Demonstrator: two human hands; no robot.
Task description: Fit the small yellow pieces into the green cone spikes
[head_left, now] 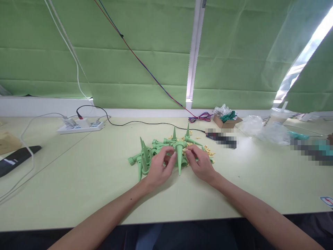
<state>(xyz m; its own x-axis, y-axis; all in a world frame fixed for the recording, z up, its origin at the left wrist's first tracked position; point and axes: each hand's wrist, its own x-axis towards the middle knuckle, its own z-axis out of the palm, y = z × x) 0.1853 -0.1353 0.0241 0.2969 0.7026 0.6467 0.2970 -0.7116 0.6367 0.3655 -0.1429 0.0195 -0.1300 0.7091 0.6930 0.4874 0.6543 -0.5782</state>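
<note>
A green cone-shaped spike [179, 156] points downward between my hands, its wide end up. My left hand [161, 163] has its fingers closed on the spike's left side. My right hand [199, 161] is pinched at the spike's right side, near its top, around a small pale yellow piece [184, 150] that is mostly hidden by the fingertips. Behind and left of them lies a pile of similar green spikes [145, 161], some standing with tips up. Small yellow pieces [208, 150] are scattered behind my right hand.
A white power strip [81, 127] sits at the back left, with a black cable running across the table [85, 194]. At the back right are a small cardboard box [227, 123], a blurred dark object [221, 139], plastic bags and a cup [277, 118].
</note>
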